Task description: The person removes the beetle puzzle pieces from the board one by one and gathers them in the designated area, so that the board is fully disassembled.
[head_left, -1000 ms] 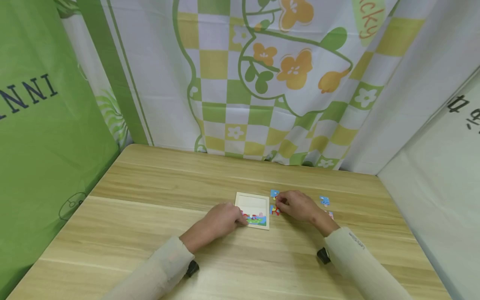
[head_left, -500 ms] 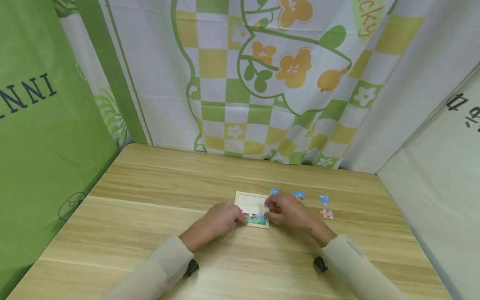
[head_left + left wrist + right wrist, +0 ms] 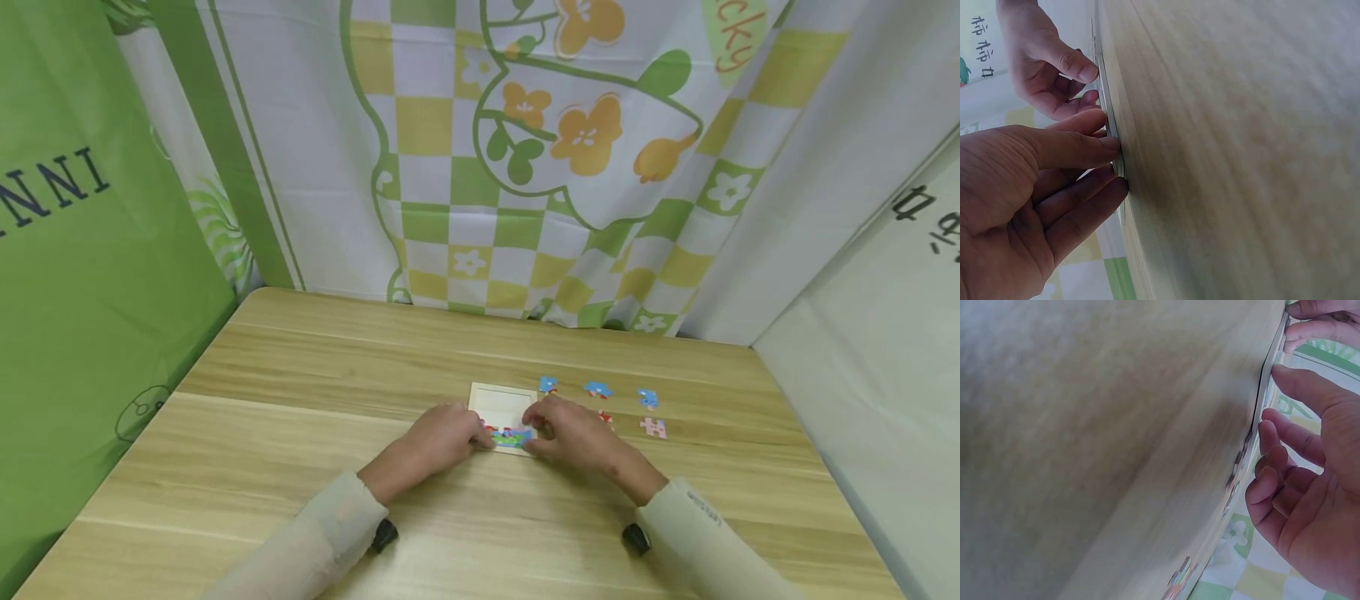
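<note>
A shallow wooden puzzle tray point(image 3: 501, 404) lies on the table, its lower strip filled with colourful pieces and its upper part bare. My left hand point(image 3: 447, 435) holds the tray's left lower edge; in the left wrist view its thumb and fingertips point(image 3: 1110, 144) meet that edge. Over the right side of the tray is my right hand point(image 3: 576, 435), thumb and index finger round a small puzzle piece that the hand mostly hides. The right wrist view shows the right hand's thumb point(image 3: 1300, 384) at the tray edge and the other fingers curled.
Several loose puzzle pieces lie right of the tray, among them a blue one point(image 3: 597, 389), another blue one point(image 3: 648, 398) and a pink one point(image 3: 654, 427). A patterned curtain point(image 3: 465, 208) hangs behind the wooden table point(image 3: 315, 358); cloths flank both sides.
My right hand has moved left from the loose pieces to the tray's right side, taking a reddish puzzle piece along. More loose pieces now show behind it. The left hand stays in place.
</note>
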A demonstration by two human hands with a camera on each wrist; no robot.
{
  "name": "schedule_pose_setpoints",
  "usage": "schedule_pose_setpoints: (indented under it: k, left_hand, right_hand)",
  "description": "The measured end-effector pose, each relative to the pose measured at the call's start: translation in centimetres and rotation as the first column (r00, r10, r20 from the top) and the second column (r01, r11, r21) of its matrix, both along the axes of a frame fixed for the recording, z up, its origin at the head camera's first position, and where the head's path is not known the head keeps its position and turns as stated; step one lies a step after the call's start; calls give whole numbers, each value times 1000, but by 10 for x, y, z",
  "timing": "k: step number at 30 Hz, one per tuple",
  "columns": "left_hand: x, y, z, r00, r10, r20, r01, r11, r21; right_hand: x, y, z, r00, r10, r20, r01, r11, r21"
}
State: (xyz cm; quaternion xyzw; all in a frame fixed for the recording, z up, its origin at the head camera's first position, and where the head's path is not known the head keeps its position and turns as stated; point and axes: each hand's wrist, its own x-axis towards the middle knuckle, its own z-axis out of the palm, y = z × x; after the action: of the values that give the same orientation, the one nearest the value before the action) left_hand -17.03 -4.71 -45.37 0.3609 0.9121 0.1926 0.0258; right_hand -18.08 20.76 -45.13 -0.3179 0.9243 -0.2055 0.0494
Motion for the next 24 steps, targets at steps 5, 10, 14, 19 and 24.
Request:
schedule_pose_setpoints:
  k: [5, 10, 14, 19, 24]
  left_hand:
    - [1, 0, 2, 1000, -10, -4, 10, 1000, 10]
    - [1, -1, 3, 1000, -16, -16, 16, 1000, 6]
    - [1, -1, 3, 1000, -18, -24, 18, 1000, 4]
    - [1, -1, 2, 1000, -16, -15, 16, 1000, 5]
    - [0, -1, 2, 1000, -19, -8, 19, 1000, 12]
  right_hand:
    - [1, -2, 0, 1000, -1, -8, 1, 1000, 4]
    - [0, -3, 0, 1000, -10, 26, 10, 1000, -17]
    - [-1, -4, -1, 999, -11, 50, 13, 999, -32]
    - [-2, -6, 1, 998, -24, 58, 26, 999, -37]
    - [-2, -7, 3, 997, -43, 58, 45, 998, -40]
